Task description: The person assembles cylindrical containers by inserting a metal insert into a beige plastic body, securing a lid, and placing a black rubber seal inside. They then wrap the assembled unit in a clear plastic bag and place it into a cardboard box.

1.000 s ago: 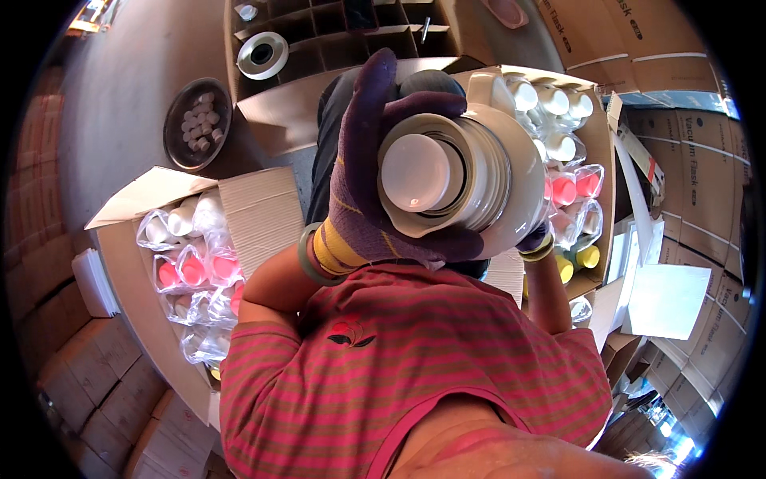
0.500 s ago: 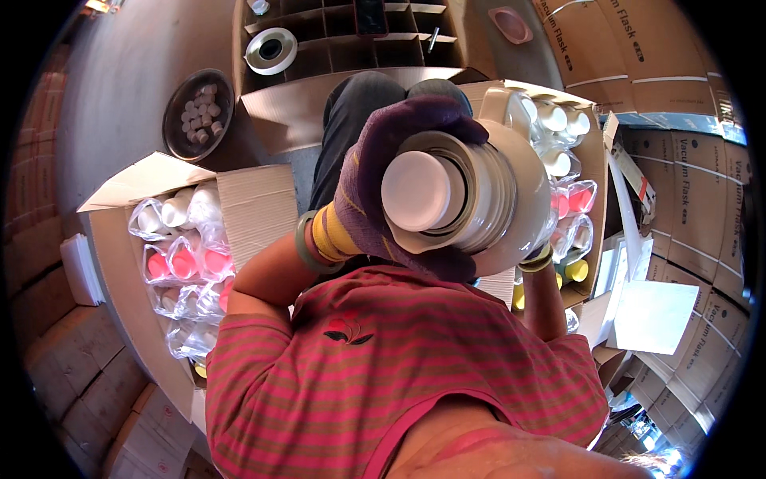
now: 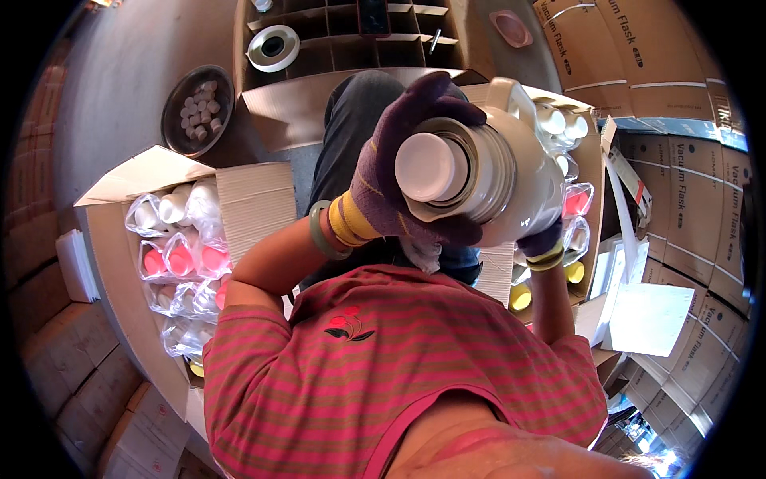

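I hold a cream vacuum flask tilted in front of my chest, its mouth turned toward my left. A pale round stopper sits in the mouth, inside the ringed collar. My left hand, in a purple and yellow knit glove, is curled round the collar, thumb and fingers on opposite sides. Gloved alike, my right hand grips the flask's lower body, its fingers mostly hidden behind it. The flask's handle points away from me. Below the collar hangs a crumpled bit of clear plastic.
Open cartons of bagged flasks stand at my left and right. Ahead is a divided carton with a tape roll and phone on it. A dark bowl holds white stoppers. Stacked cartons line the right.
The flask has shifted right and a little away from me, both hands moving with it. My left fingers have spread slightly along the collar. More of my right hand shows now.
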The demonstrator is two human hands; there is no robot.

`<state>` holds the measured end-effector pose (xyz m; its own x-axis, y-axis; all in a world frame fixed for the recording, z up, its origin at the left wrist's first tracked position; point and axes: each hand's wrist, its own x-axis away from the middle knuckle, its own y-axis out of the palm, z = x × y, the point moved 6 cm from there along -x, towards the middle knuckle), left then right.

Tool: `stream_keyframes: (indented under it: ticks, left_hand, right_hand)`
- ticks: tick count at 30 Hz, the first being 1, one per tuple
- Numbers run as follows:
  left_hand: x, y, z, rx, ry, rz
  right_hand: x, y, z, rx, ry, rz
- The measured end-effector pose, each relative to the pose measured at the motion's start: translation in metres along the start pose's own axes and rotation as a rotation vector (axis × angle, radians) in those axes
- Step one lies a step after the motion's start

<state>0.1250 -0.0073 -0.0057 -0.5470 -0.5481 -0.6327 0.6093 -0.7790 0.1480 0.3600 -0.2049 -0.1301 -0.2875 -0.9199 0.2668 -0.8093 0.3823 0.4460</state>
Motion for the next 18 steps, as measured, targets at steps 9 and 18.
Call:
stream_keyframes:
  ticks: [9, 18]
  left_hand:
    - [0.009, 0.003, -0.019, 0.029, -0.116, -0.062]
    - [0.100, 0.005, -0.042, -0.862, -0.395, -0.449]
  right_hand:
    - [0.026, -0.026, -0.003, -0.604, 0.075, -0.088]
    - [0.051, -0.098, -0.016, -0.225, -0.035, 0.453]
